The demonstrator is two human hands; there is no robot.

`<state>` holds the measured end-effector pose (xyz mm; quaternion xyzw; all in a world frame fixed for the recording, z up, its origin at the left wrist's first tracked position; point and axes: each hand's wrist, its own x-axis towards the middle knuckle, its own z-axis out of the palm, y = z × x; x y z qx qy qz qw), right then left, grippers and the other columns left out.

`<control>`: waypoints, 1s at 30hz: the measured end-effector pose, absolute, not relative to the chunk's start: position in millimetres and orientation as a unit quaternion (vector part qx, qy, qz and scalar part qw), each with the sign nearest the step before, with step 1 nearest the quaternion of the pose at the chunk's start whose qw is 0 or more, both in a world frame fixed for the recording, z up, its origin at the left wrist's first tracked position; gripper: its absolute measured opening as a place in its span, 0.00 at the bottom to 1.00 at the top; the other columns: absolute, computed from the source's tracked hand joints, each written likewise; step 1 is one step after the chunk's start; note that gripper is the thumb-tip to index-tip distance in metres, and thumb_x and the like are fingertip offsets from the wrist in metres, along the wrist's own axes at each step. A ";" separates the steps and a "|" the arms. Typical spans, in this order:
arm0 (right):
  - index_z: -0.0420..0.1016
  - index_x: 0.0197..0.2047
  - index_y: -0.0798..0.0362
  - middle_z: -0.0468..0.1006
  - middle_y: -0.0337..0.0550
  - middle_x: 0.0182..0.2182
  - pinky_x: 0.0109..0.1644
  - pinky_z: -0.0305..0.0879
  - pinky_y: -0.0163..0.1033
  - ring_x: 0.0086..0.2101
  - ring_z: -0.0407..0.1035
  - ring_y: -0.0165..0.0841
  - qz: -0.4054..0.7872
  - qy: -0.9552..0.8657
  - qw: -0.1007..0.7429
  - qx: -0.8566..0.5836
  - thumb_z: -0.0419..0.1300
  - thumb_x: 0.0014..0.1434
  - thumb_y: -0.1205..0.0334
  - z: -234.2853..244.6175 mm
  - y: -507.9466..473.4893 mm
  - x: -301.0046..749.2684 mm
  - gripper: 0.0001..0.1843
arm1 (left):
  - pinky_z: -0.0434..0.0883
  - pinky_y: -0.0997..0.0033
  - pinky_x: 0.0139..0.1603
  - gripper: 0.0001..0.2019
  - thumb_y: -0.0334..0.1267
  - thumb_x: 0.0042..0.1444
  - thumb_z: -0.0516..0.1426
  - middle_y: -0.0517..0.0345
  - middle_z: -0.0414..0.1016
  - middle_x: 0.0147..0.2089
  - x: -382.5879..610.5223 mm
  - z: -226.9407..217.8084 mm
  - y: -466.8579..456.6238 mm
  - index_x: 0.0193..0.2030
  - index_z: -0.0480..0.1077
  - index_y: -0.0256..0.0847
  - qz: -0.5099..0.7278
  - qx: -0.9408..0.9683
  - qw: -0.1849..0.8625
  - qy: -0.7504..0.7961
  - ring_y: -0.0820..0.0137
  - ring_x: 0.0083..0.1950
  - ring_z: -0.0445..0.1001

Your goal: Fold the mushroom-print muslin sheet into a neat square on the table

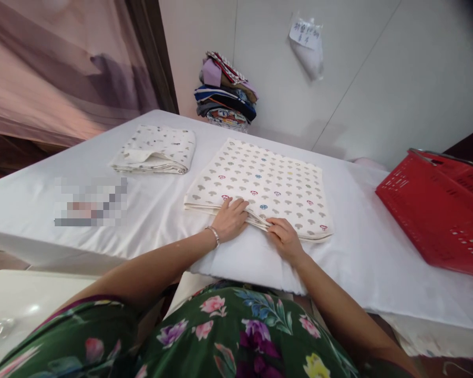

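Observation:
A cream cloth (276, 178) printed with rows of small mushroom-like shapes, mostly grey with a few red and blue ones, lies folded in layers in front of me. My left hand (230, 219) grips its near edge left of the middle, fingers on top. A little to the right, my right hand (284, 237) pinches the same edge between thumb and fingers. Between the two hands the layers bulge slightly apart. To the left rests another folded white cloth (157, 149) with a small dark print, touched by neither hand.
A white-covered table (355, 262) carries the cloths. On its right stands a red plastic basket (429, 210). A blurred-out item (90, 205) lies at the left. Behind the table rises a stack of folded fabrics (226, 94), and a labelled plastic bag (307, 47) hangs on the wall.

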<state>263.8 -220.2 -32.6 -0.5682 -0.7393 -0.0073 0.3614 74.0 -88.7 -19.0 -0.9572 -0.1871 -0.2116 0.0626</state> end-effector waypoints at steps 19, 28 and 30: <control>0.72 0.36 0.50 0.73 0.48 0.46 0.49 0.65 0.48 0.46 0.66 0.39 0.009 -0.762 0.326 -0.560 0.52 0.61 0.64 -38.7 -217.8 266.1 0.07 | 0.57 0.55 0.61 0.12 0.33 0.60 0.48 0.56 0.70 0.52 43.8 -24.3 -71.4 0.34 0.73 0.41 -0.183 -0.965 0.091 -0.166 0.66 0.56 0.64; 0.72 0.35 0.50 0.75 0.47 0.44 0.46 0.65 0.48 0.44 0.68 0.38 0.007 -0.763 0.303 -0.571 0.51 0.62 0.63 -36.8 -217.4 265.1 0.09 | 0.61 0.48 0.55 0.10 0.30 0.54 0.51 0.47 0.68 0.55 16.7 -14.1 -58.6 0.30 0.73 0.39 -0.186 -0.937 0.080 -0.284 0.57 0.57 0.64; 0.71 0.35 0.50 0.75 0.47 0.44 0.47 0.65 0.47 0.45 0.67 0.38 0.017 -0.758 0.307 -0.575 0.51 0.62 0.63 -37.0 -217.5 265.3 0.08 | 0.60 0.48 0.56 0.11 0.28 0.53 0.50 0.47 0.69 0.54 11.3 -13.4 -56.3 0.30 0.73 0.38 -0.186 -0.939 0.084 -0.278 0.58 0.57 0.64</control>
